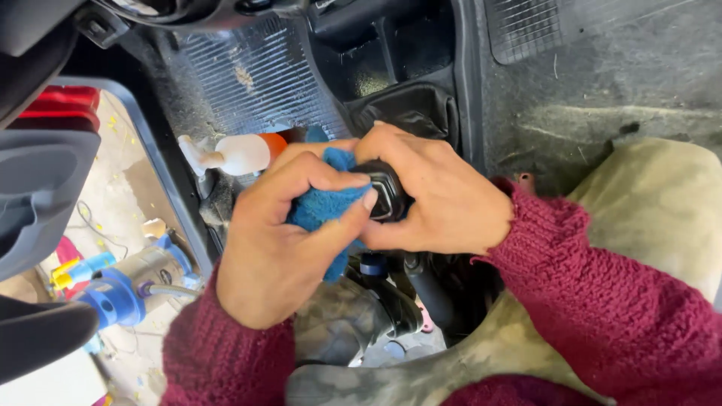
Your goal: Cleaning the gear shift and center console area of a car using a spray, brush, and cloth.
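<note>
- Gear knob [388,197], black and glossy, shows only as a small patch between the two hands; most of it is covered by fingers and cloth, and its shaft cannot be made out
- Blue cloth [320,209] is bunched up, partly hidden under the left hand [280,239], with a fold hanging down below the palm
- Spray bottle [239,154], white with an orange band, lies just behind the hands; its lower end is hidden by the left hand's knuckles
- Black gear boot [410,111] sits beyond the knob, its lower part blocked by the right hand [432,197]
- Clear ribbed floor mat [256,75] covers the footwell, cut off at the top edge by dark trim
- Through the open door at left, a blue and grey machine [139,280] with a hose stands on the ground, partly behind the sill
- Dark clutter below the hands is too shadowed to identify
- Left hand's fingers are curled tight around the blue cloth, thumb pressing it against the knob
- Right hand's fingers are closed together over the top and far side of the knob, gripping it; both wrists wear maroon knit sleeves [602,301]
</note>
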